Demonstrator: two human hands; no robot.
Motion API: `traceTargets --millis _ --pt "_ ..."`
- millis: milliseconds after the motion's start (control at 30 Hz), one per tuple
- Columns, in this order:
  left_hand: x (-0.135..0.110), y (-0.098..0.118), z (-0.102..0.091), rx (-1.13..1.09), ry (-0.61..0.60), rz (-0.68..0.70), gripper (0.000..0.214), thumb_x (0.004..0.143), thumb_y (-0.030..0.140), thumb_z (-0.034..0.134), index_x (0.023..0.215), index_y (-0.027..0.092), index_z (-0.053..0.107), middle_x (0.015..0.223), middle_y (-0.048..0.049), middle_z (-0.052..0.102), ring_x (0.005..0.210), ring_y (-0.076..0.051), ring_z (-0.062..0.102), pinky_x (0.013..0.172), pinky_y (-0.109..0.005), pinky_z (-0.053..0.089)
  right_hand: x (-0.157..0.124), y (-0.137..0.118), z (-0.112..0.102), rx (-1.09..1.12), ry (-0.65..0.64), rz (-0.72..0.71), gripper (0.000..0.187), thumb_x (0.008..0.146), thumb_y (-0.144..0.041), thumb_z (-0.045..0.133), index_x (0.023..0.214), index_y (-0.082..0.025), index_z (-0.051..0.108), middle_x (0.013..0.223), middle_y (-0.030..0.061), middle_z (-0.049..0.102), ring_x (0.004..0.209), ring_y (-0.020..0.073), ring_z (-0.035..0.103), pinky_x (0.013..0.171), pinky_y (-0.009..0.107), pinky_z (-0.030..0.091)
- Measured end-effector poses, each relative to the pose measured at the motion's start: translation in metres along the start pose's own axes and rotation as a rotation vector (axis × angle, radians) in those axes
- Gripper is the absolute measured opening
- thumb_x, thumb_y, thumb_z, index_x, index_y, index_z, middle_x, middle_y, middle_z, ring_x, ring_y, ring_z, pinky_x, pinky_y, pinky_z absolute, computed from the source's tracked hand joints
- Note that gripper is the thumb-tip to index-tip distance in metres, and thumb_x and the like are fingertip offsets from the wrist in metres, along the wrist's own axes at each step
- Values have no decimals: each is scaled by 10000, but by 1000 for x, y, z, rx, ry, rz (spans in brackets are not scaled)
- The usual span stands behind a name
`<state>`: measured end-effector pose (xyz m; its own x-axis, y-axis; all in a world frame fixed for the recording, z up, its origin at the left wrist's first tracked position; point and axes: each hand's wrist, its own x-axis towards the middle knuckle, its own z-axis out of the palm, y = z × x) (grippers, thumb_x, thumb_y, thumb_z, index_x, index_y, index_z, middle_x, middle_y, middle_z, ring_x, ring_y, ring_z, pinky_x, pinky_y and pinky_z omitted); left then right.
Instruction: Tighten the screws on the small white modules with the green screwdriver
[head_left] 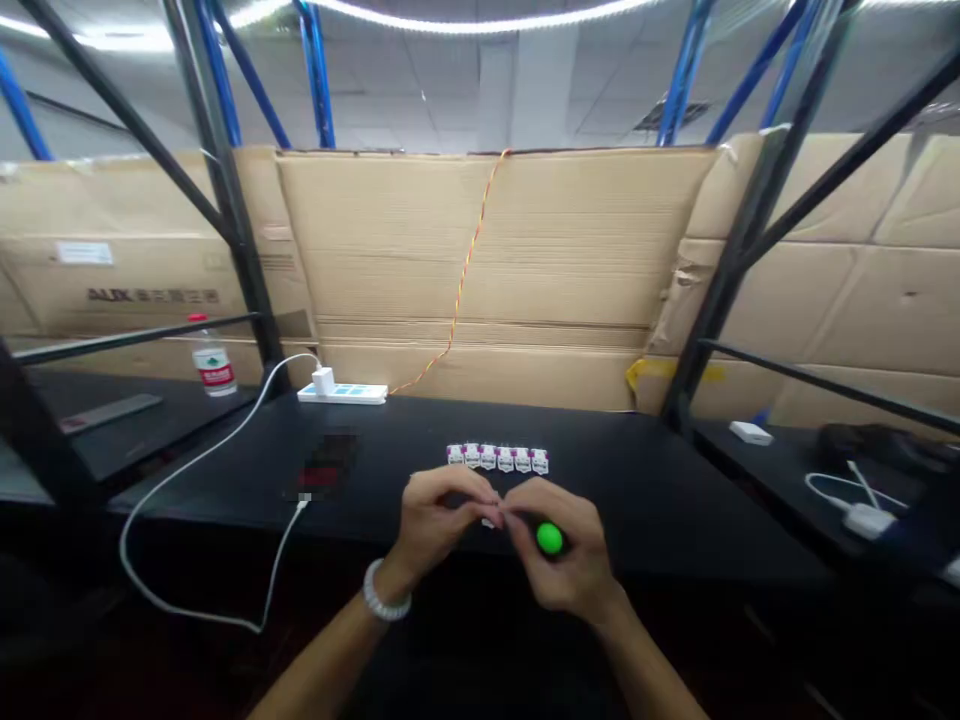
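My left hand (442, 515) and my right hand (564, 545) meet over the front of the black table (637, 490), fingertips pinched together. A bright green rounded end (550, 538) pokes out of my right hand's curled fingers; the rest of that object is hidden in the palm. Between the fingertips only a small pale bit (488, 522) shows, too small and covered to name. Just beyond my hands stands a straight row of several small white-and-purple pieces (496, 458), side by side. Neither hand touches that row.
A white power strip (343, 394) with a plugged-in charger (323, 380) lies at the back left. Its white cable (161, 482) loops to a blurred dark device (330, 465). A water bottle (214, 362) stands far left. Cardboard (555, 260) walls the back; dark posts (720, 290) flank the table.
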<state>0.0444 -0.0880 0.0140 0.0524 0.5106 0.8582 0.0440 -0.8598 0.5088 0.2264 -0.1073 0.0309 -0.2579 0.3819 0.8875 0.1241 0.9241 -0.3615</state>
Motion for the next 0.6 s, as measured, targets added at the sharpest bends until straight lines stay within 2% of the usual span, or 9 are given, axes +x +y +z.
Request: traceTargets --millis 100,233,333,600 --pt "0 -3 -2 65 -1 19 242 929 413 825 800 210 793 752 -51 816 689 -208 783 694 -318 661 0 2 2 -30 48 35 150 924 -93 654 952 -226 719 803 37 758 680 181 718 630 287 575" --pt "3 -6 -6 151 -77 101 120 987 299 765 923 216 822 882 -56 847 789 -207 811 758 -307 666 0 8 3 -73 79 136 86 936 -149 663 915 -217 712 813 36 764 695 180 726 665 284 572" --pt "4 -10 -8 211 -106 155 100 1008 221 723 966 211 813 923 -56 842 812 -196 804 761 -295 658 -1 11 2 -90 40 200 81 950 -185 655 896 -215 707 806 33 762 696 178 722 675 280 565" --pt "-3 -23 -12 393 -118 276 171 1030 126 626 1060 215 769 968 -56 781 869 -178 743 814 -287 617 2 14 -3 -103 -81 240 60 958 -205 651 918 -218 694 826 22 757 714 172 712 695 273 555"
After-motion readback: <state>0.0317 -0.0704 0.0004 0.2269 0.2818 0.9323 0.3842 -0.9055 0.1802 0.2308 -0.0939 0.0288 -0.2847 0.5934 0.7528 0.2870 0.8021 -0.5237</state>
